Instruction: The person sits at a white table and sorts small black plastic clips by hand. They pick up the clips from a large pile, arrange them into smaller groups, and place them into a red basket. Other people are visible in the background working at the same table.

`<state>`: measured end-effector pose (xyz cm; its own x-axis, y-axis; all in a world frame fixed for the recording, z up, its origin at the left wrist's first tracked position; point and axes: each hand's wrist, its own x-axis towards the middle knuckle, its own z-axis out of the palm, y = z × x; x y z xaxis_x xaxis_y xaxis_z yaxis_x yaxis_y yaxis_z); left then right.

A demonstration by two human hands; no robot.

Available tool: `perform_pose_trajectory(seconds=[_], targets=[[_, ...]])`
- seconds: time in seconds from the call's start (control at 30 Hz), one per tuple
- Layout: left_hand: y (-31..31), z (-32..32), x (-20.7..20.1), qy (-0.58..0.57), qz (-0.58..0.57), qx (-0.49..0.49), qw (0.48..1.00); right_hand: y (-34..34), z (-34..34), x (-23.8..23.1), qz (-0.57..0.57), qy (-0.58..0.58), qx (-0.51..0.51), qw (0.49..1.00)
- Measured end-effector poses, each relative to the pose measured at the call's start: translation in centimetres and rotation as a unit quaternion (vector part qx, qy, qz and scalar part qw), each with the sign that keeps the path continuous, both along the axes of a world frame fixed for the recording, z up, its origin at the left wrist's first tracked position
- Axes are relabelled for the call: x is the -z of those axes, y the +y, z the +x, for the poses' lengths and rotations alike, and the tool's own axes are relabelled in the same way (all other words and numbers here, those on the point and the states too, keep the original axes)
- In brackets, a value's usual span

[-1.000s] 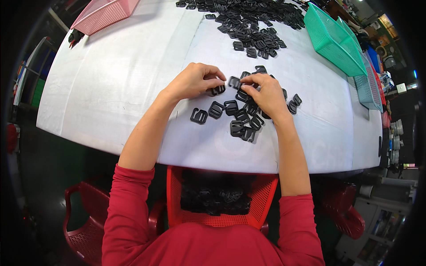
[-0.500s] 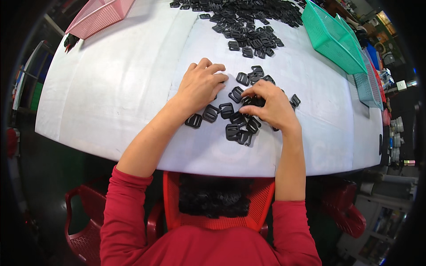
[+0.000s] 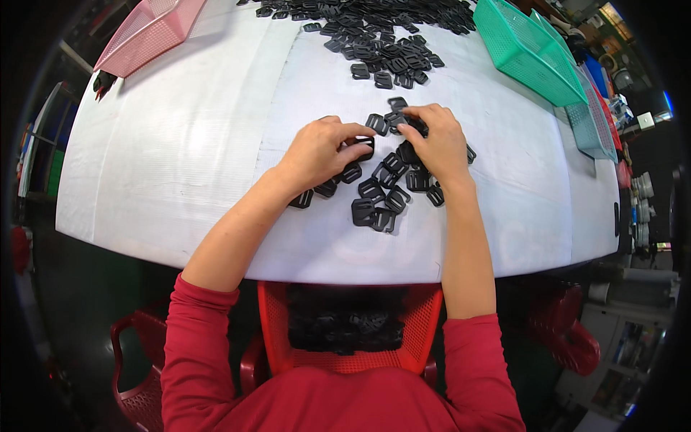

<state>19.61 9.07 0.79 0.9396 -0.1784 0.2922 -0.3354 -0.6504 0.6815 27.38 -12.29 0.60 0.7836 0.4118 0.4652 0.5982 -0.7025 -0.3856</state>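
We are seeing left hand (image 3: 314, 151) pinching black squarish slotted plastic buckle (image 3: 369, 147) at twelve o'clock; right hand (image 3: 442, 140), one o'clock, grip unclear. We are judging buckle light, stiff, slick, edges suiting pinch.

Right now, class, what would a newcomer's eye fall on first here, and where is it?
First come the two hands at mid-table: the left hand pinches a black buckle, while the right hand is over a loose cluster of similar buckles. Beyond them, a dense dark heap stands out on the white table. A bright red basket sits below its near edge.
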Motion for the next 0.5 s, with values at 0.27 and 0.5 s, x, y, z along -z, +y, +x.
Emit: perform_pose_trajectory(seconds=[0.27,0.5], targets=[[1.2,0.1,0.1,-0.112,0.068,-0.079,0.988,1.9,0.1,0.4,0.006,0.016,-0.031,0.999],[5.3,0.3,-1.5,0.008,0.009,-0.095,0.995,2.8,-1.2,0.1,0.011,0.007,-0.027,1.000]])
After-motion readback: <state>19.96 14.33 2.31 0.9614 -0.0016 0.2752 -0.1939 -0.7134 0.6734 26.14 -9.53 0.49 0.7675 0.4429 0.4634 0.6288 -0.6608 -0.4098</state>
